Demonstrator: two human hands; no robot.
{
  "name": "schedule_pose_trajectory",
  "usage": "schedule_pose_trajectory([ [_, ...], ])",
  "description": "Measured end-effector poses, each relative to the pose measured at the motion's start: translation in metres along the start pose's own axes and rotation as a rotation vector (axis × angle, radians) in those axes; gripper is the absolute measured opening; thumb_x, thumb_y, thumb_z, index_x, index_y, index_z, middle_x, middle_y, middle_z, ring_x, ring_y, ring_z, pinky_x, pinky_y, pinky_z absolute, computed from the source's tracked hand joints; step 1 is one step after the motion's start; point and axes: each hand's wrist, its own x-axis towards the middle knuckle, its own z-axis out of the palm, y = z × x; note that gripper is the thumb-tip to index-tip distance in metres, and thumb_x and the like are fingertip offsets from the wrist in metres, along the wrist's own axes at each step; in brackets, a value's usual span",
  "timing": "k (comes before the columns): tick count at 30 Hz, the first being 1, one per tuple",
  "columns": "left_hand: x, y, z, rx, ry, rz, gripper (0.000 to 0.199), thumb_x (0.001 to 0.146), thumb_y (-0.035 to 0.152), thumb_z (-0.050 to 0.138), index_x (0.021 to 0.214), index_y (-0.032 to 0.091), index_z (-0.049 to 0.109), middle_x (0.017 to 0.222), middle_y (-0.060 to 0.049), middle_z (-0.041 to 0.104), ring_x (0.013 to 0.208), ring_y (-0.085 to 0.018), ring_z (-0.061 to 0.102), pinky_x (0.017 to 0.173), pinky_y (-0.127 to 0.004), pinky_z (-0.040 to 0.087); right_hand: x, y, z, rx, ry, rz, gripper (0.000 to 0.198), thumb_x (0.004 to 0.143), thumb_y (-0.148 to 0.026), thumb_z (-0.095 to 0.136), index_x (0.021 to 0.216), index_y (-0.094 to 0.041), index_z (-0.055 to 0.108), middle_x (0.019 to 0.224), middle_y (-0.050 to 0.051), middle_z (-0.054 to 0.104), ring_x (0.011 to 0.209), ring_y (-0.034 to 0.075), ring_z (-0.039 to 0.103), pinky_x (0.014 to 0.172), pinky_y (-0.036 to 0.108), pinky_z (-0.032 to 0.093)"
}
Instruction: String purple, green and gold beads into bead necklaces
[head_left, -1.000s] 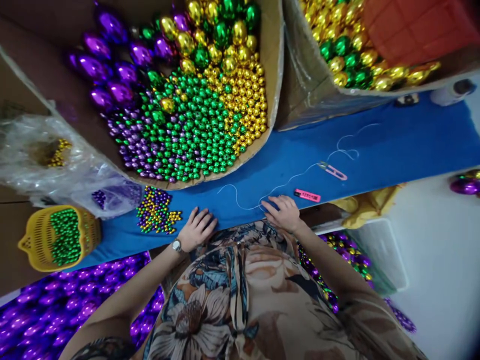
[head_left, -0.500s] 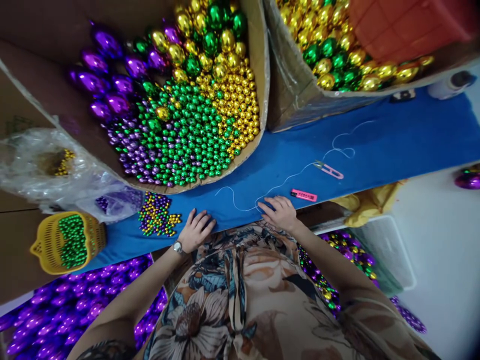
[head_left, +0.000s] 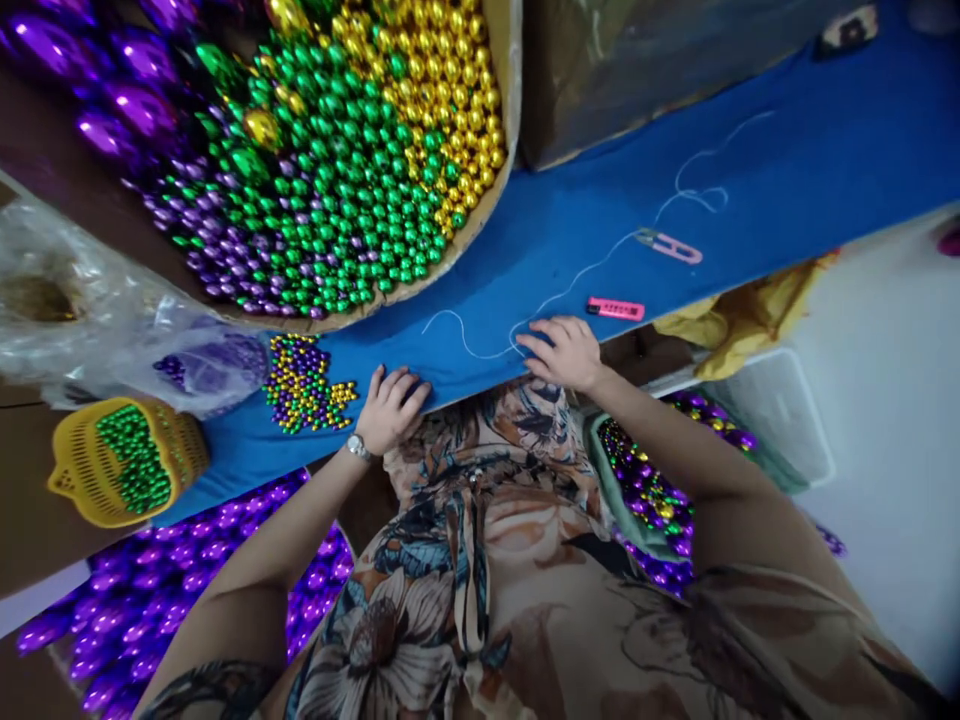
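My left hand (head_left: 390, 408) lies on the front edge of the blue-covered table (head_left: 480, 300), fingers apart and holding nothing. Left of it is a patch of small purple, green and gold beads (head_left: 304, 385). At the same edge my right hand (head_left: 561, 352) rests with its fingers spread, the fingertips beside a thin white string (head_left: 574, 288). That string winds across the cloth towards the upper right. Pink thread snips (head_left: 675, 247) lie with their blades by the string. A pink lighter (head_left: 615, 308) sits just beyond my right hand.
A large cardboard box (head_left: 499, 215) of beads stands behind my hands, with another box (head_left: 637, 75) to its right. A yellow basket (head_left: 67, 470) of green beads is at the left end. Purple beads (head_left: 195, 575) lie below the table, and a clear bin (head_left: 806, 420) stands lower right.
The view has tilted down and closer, so the boxes sit higher in the picture. Both hands stay on the table edge, and the string, snips and lighter keep their places.
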Motion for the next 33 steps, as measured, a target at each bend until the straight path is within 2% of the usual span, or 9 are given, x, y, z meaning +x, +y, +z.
schedule_pose_trajectory([
  [7, 0.006, 0.001, 0.0, 0.069, 0.041, -0.006, 0.055, 0.078, 0.033, 0.061, 0.13, 0.017, 0.055, 0.131, -0.018, 0.052, 0.132, -0.038, 0.04, 0.114, -0.06, 0.02, 0.004, -0.022, -0.014, -0.045, 0.023, 0.024, 0.057, 0.097, -0.058, 0.029, 0.132, -0.023, 0.055, 0.132, 0.01, 0.053, 0.118, 0.029, 0.042, 0.099, 0.048, 0.035],
  [13, 0.009, 0.008, -0.002, 0.13, 0.068, -0.01, 0.059, 0.076, 0.035, 0.06, 0.13, 0.012, 0.053, 0.132, -0.021, 0.048, 0.13, -0.039, 0.038, 0.112, -0.057, 0.021, -0.055, -0.07, -0.016, -0.043, 0.19, 0.179, 0.055, 0.1, -0.052, 0.022, 0.136, -0.02, 0.05, 0.133, 0.013, 0.05, 0.118, 0.026, 0.045, 0.097, 0.043, 0.037],
  [17, 0.01, 0.01, -0.003, 0.153, 0.065, -0.006, 0.06, 0.076, 0.034, 0.059, 0.13, 0.01, 0.052, 0.132, -0.022, 0.047, 0.13, -0.039, 0.038, 0.111, -0.055, 0.023, -0.116, -0.102, 0.013, -0.072, -0.133, 0.214, 0.048, 0.101, -0.043, 0.028, 0.127, -0.018, 0.058, 0.113, 0.013, 0.06, 0.105, 0.023, 0.05, 0.09, 0.039, 0.038],
  [19, 0.011, 0.011, -0.005, 0.176, 0.053, -0.012, 0.06, 0.077, 0.035, 0.059, 0.131, 0.009, 0.052, 0.133, -0.023, 0.047, 0.13, -0.039, 0.038, 0.11, -0.055, 0.025, -0.139, -0.115, 0.029, -0.093, -0.244, 0.204, 0.041, 0.097, -0.043, 0.04, 0.116, -0.016, 0.064, 0.111, 0.014, 0.061, 0.107, 0.025, 0.048, 0.095, 0.043, 0.035],
  [23, 0.007, 0.029, -0.003, 0.25, 0.092, -0.041, 0.065, 0.08, 0.04, 0.06, 0.134, 0.007, 0.048, 0.139, -0.025, 0.044, 0.134, -0.04, 0.036, 0.111, -0.059, 0.022, -0.16, -0.128, 0.043, -0.094, -0.261, 0.213, 0.032, 0.094, -0.036, 0.047, 0.1, -0.013, 0.068, 0.108, 0.015, 0.062, 0.111, 0.027, 0.044, 0.103, 0.051, 0.026],
  [26, 0.001, 0.065, 0.011, 0.222, 0.151, 0.075, 0.059, 0.082, 0.039, 0.06, 0.132, 0.01, 0.05, 0.145, -0.024, 0.04, 0.141, -0.04, 0.028, 0.114, -0.063, 0.014, -0.164, -0.128, 0.04, -0.062, -0.239, 0.236, 0.03, 0.096, -0.031, 0.041, 0.104, -0.015, 0.067, 0.105, 0.012, 0.062, 0.109, 0.026, 0.046, 0.105, 0.051, 0.024],
  [30, 0.011, 0.117, 0.053, 0.026, -0.119, 0.348, 0.033, 0.087, 0.028, 0.055, 0.12, 0.023, 0.062, 0.138, -0.012, 0.054, 0.138, -0.029, 0.04, 0.117, -0.054, 0.024, -0.171, -0.117, 0.037, 0.015, -0.107, 0.319, 0.033, 0.098, -0.03, 0.038, 0.113, -0.018, 0.065, 0.12, 0.012, 0.059, 0.115, 0.026, 0.045, 0.109, 0.049, 0.023],
  [31, 0.021, 0.126, 0.066, -0.064, -0.209, 0.321, 0.031, 0.088, 0.028, 0.055, 0.117, 0.024, 0.063, 0.137, -0.011, 0.055, 0.137, -0.028, 0.041, 0.117, -0.052, 0.026, -0.174, -0.112, 0.037, 0.035, -0.071, 0.359, 0.034, 0.098, -0.03, 0.038, 0.115, -0.019, 0.065, 0.124, 0.011, 0.058, 0.118, 0.026, 0.044, 0.11, 0.049, 0.023],
  [33, 0.05, 0.135, 0.097, -0.253, -0.346, 0.115, 0.025, 0.086, 0.028, 0.057, 0.108, 0.023, 0.067, 0.131, -0.009, 0.06, 0.132, -0.026, 0.047, 0.117, -0.047, 0.031, -0.18, -0.1, 0.039, 0.082, -0.001, 0.455, 0.035, 0.098, -0.032, 0.039, 0.118, -0.021, 0.065, 0.13, 0.01, 0.056, 0.123, 0.027, 0.042, 0.113, 0.05, 0.022],
])
